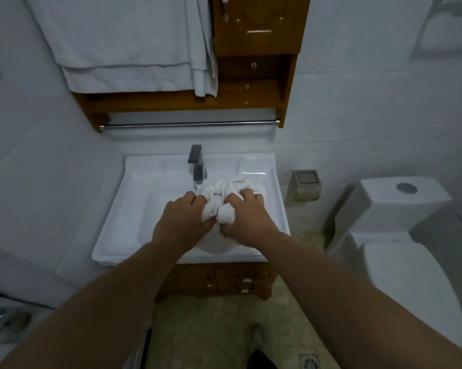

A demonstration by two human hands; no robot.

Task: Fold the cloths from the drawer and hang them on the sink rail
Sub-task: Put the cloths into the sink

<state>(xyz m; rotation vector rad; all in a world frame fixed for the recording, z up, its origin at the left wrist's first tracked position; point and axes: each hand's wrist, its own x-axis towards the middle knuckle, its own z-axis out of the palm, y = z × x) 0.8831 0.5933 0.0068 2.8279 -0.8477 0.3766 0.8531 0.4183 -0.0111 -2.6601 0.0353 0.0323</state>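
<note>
Two hands work over the one white sink [123, 209]: the left hand [180, 222] and right hand [247, 217] each grip, fingers curled, a bunched heap of white cloths [224, 191] in the basin, just near of the single faucet [197, 163]; their number cannot be told. One bare steel rail [190, 124] runs beyond. Two white towels [118, 41] hang far left. One toilet [400, 235] stands right.

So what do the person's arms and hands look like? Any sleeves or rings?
Both forearms are bare, with no sleeves in view. The left hand and right hand wear no gloves, and I can see no watch, bracelet or ring on the parts that show. The picture is dim, so tiny details could be missed.
</note>
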